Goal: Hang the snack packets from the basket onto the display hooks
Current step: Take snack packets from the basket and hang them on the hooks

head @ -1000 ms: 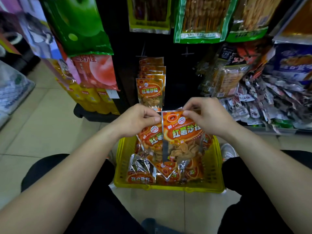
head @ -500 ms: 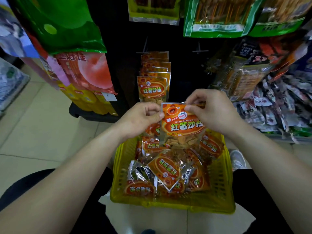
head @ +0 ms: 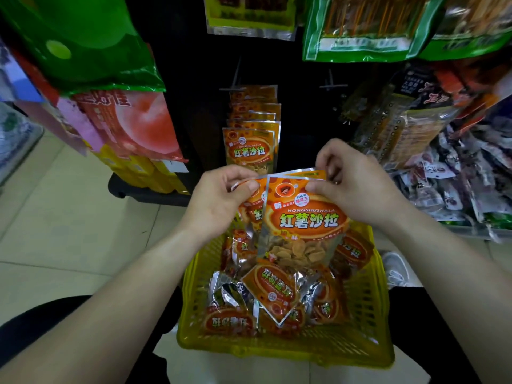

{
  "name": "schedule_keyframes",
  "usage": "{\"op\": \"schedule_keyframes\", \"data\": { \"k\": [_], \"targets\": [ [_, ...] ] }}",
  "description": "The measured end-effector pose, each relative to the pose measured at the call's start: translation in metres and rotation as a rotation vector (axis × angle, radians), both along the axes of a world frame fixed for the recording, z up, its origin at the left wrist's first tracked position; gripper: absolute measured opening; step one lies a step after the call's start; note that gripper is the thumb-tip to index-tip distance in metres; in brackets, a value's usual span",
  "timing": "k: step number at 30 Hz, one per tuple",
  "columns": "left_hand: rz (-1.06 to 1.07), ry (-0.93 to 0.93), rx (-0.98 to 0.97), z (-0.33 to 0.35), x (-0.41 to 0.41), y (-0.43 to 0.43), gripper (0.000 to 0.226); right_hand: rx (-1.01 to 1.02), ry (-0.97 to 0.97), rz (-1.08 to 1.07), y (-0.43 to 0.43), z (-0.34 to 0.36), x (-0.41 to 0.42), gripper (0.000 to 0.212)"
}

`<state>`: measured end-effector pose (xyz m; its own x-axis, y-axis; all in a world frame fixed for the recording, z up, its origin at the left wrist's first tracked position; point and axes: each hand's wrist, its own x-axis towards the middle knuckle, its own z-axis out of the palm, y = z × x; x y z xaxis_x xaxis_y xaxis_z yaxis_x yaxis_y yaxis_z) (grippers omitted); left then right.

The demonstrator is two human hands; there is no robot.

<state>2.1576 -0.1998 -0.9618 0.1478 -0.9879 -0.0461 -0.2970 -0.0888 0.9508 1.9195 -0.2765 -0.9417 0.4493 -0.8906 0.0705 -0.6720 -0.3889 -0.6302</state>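
Observation:
I hold an orange snack packet (head: pixel 303 220) upright above the yellow basket (head: pixel 368 311). My right hand (head: pixel 352 180) pinches its top right corner. My left hand (head: pixel 221 195) pinches the top edge of a second orange packet (head: pixel 250 209), which sits just behind and left of the first. Several more orange packets (head: pixel 273 293) lie loose in the basket. Straight ahead, a row of matching packets (head: pixel 249 151) hangs on a display hook (head: pixel 235 87). A bare hook (head: pixel 331 84) sticks out to its right.
Green bags (head: pixel 91 42) and pink bags (head: pixel 133 126) hang at the left. Green-edged snack bags (head: pixel 357 26) hang above right, and dark packets (head: pixel 457 176) crowd a shelf on the right. A black rack foot (head: pixel 144 189) rests on the tiled floor (head: pixel 55 206).
Both hands have lifted the packets higher above the basket. The front packet now faces me squarely, and the second packet shows behind its left edge.

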Motion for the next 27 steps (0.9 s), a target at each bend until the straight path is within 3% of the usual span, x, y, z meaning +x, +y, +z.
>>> {"op": "schedule_keyframes", "data": {
  "k": [3,6,11,18,22,27],
  "targets": [
    [-0.033,0.03,0.002,0.003,-0.006,0.003,0.011,-0.01,0.065,0.048,0.003,0.002,-0.001,0.043],
    [-0.066,0.014,0.008,0.003,-0.011,0.005,0.011,-0.023,0.158,0.084,0.006,0.005,0.0,0.018],
    [-0.104,0.029,0.02,0.005,-0.022,0.007,0.011,-0.057,0.222,0.017,0.009,0.004,0.002,0.033],
    [0.004,0.026,0.009,0.003,-0.022,0.005,0.018,-0.035,0.166,0.008,0.008,0.004,0.002,0.034],
    [0.073,0.104,0.024,0.005,-0.011,0.0,0.014,0.077,0.022,0.079,0.001,0.006,-0.007,0.009],
    [0.061,0.114,0.034,0.005,-0.005,0.0,0.016,0.111,-0.069,0.066,0.001,0.0,-0.011,0.005]
  ]
}}
